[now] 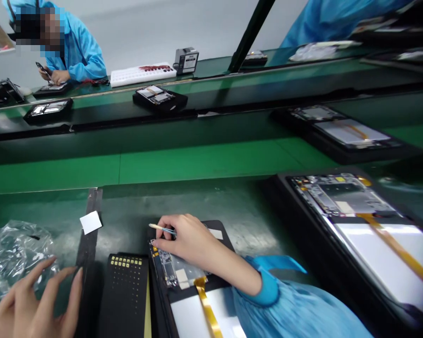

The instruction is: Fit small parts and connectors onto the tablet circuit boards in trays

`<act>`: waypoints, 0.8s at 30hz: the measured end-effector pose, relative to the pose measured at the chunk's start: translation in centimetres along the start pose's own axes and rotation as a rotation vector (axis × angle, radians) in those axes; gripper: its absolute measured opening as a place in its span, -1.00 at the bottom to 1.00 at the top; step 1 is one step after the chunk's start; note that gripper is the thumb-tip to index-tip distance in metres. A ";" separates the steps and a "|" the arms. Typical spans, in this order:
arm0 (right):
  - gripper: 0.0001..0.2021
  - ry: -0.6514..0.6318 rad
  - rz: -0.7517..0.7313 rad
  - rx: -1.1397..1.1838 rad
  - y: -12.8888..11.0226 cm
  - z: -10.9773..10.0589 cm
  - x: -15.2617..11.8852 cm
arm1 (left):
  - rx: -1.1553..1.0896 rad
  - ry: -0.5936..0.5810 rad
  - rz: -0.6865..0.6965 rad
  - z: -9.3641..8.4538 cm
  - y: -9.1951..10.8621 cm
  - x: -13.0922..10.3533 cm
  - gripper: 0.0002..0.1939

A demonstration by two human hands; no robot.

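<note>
Two hands in play: right hand [188, 241] pinches thin tweezers [162, 228] between thumb and fingers, tips at the top edge of the opened tablet [183, 277] in its black tray just in front, while left hand [31, 300] rests with fingers spread loosely near the clear plastic bag [14, 253], holding nothing. Board work on this unit looks mid-way, judging by the exposed circuit board and gold ribbon cable [206, 305], back cover not yet on. More open tablets [359, 211] wait on the green conveyor [162, 164].
</note>
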State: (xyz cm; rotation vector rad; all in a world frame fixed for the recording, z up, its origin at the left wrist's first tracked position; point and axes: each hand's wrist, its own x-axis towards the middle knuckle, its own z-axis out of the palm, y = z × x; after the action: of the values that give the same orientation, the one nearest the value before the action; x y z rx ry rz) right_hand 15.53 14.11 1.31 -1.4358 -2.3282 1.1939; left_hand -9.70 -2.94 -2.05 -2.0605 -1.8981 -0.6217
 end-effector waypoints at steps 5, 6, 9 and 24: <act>-0.96 0.008 -0.015 -0.041 0.0 0.2 -0.1 | -0.062 -0.048 0.048 -0.4 3.8 3.7 -0.88; -0.96 0.011 -0.026 -0.048 -0.1 0.2 -0.1 | -0.099 -0.060 0.070 -0.3 4.3 4.2 -0.88; -0.96 0.013 -0.052 -0.071 -0.2 0.3 -0.1 | -0.184 -0.131 0.149 0.1 5.7 5.3 -0.82; -0.94 -0.007 -0.474 -0.664 -0.4 -0.1 -1.5 | -0.206 -0.022 0.213 3.6 9.4 6.7 -0.72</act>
State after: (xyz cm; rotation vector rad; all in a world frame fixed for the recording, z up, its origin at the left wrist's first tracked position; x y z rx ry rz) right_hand 16.08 12.85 2.04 -0.8919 -2.9828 0.3088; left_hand 0.35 3.60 -1.12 -2.3659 -1.6539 -0.7721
